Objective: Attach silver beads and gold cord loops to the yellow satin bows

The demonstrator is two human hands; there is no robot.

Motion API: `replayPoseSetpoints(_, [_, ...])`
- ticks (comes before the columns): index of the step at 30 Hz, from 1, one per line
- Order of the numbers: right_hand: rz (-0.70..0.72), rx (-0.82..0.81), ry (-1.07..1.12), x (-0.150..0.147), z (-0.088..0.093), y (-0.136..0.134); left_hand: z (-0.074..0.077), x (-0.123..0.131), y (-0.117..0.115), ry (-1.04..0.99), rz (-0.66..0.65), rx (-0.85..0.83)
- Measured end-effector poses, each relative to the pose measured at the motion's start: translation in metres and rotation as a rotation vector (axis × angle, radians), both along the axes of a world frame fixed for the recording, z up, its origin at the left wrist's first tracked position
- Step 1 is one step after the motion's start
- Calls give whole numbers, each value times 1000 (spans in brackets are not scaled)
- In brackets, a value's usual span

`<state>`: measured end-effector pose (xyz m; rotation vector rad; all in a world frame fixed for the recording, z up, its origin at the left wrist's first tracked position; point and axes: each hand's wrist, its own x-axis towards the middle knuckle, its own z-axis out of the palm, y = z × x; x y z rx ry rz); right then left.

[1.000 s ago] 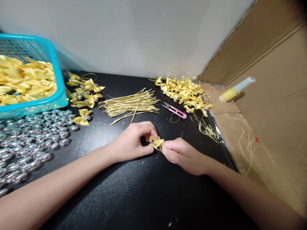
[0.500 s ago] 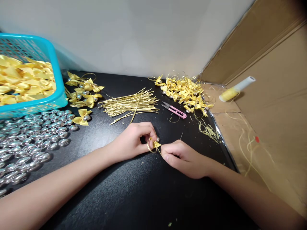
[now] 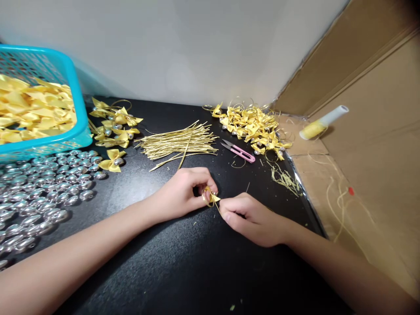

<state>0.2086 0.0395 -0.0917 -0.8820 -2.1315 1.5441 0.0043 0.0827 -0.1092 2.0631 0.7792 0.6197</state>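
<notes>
My left hand (image 3: 187, 192) is closed, pinching a small yellow ribbon bow (image 3: 214, 198) with a looped gold cord between thumb and fingertips. A bit of a silver bead shows by the fingertips, mostly hidden. My right hand (image 3: 251, 218) is closed just to the right, its thumb and curled fingers gripping a thin yellow thread (image 3: 218, 208) that runs from the bow. Beyond both hands lie a bundle of gold cords (image 3: 180, 142) and pink thread snips (image 3: 241, 153).
A blue basket (image 3: 77, 87) of yellow bows stands at left, with many silver beads (image 3: 42, 188) before it. Bows with beads (image 3: 118, 124) lie beside it; a larger pile (image 3: 252, 124) sits at back right. Thread scraps (image 3: 285, 180) and a thread tube (image 3: 323, 122) are at right.
Very little differs. The bow and its cord loop have turned slightly in my left fingers, and my right hand has shifted marginally.
</notes>
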Motion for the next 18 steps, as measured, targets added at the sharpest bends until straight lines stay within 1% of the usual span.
replayPoseSetpoints(5, [0,28,-29,-2,-2,-1,1,0,-3,-14,17,-30])
replayPoseSetpoints(11, [18,72,-53,-5,-3,-5,2,1,-4,-22,5,-46])
replayPoseSetpoints(18, [18,104,-50,-7,-3,-7,0,0,-3,-24,-1,-34])
